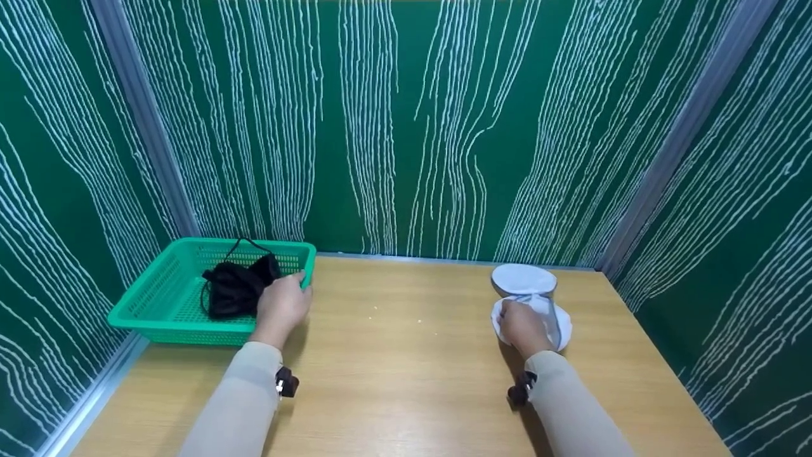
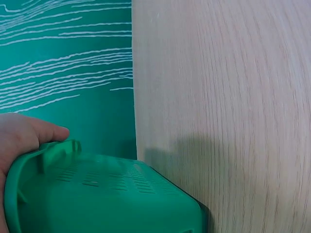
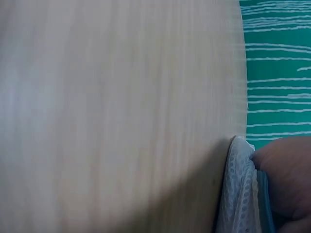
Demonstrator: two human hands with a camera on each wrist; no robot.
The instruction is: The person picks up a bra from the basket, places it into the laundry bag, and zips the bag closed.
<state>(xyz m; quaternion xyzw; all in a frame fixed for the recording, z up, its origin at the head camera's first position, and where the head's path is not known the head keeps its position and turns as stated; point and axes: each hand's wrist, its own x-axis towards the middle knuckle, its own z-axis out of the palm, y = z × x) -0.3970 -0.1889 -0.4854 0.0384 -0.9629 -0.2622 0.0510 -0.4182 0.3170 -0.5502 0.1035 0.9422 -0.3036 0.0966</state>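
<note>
At the left, a green plastic basket (image 1: 158, 332) with slotted walls holds a black cloth item (image 1: 233, 292) with a thin black cord. My left hand (image 1: 284, 304) grips the basket's right rim; the left wrist view shows a digit over the rim of the green basket (image 2: 112, 204). On the right, a white round fabric case (image 1: 523, 279) lies with its lid folded back and a grey-blue edge along its opening. My right hand (image 1: 525, 327) holds the near half, fingers curled at its wall. Up close, the white case (image 3: 236, 189) has a mesh-like surface. The right fingertips are partly hidden.
The wooden table (image 1: 393, 381) spans between both hands, with a few tiny white specks (image 1: 419, 322) near its middle. Green panels (image 1: 431, 127) with white wavy lines enclose the back and sides, joined by grey metal posts (image 1: 685, 133).
</note>
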